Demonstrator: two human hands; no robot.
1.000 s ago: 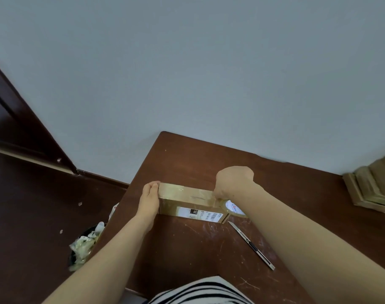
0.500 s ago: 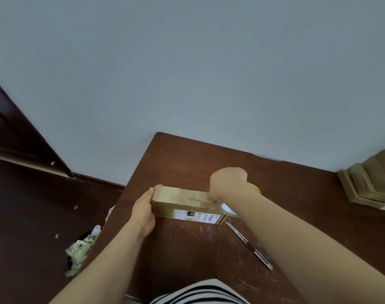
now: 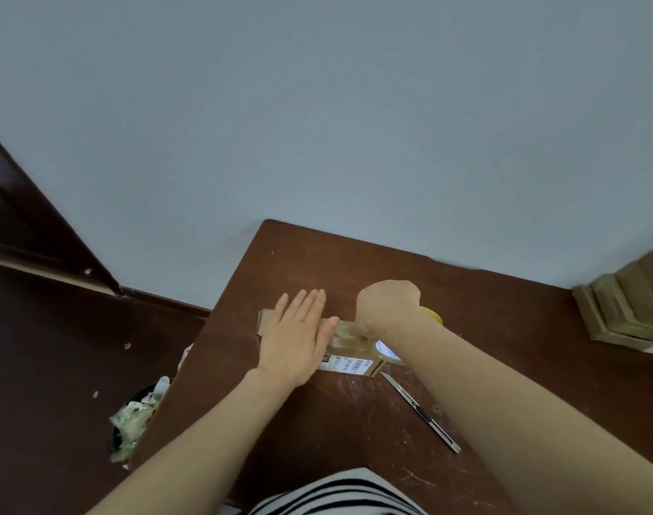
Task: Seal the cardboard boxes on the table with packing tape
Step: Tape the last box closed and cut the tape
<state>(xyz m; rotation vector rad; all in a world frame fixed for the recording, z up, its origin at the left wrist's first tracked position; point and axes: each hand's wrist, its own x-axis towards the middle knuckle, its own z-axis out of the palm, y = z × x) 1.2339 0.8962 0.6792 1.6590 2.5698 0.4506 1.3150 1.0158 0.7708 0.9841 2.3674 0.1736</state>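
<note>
A small cardboard box [image 3: 349, 345] with a white barcode label on its near side lies on the brown table [image 3: 354, 414]. My left hand [image 3: 298, 338] lies flat on the left part of its top, fingers straight. My right hand [image 3: 386, 308] is curled at the box's right end and grips a roll of packing tape [image 3: 388, 351], whose yellow rim shows behind the wrist. Glossy tape runs along the box's top between the two hands.
A utility knife [image 3: 421, 412] lies on the table, right of the box. A stack of cardboard boxes [image 3: 629, 310] stands at the right edge. On the floor left of the table is a bin with crumpled waste [image 3: 135, 421]. The wall is close behind.
My left hand has moved from the box's left end onto its top and now lies flat there. My right hand stays at the right end with the roll.
</note>
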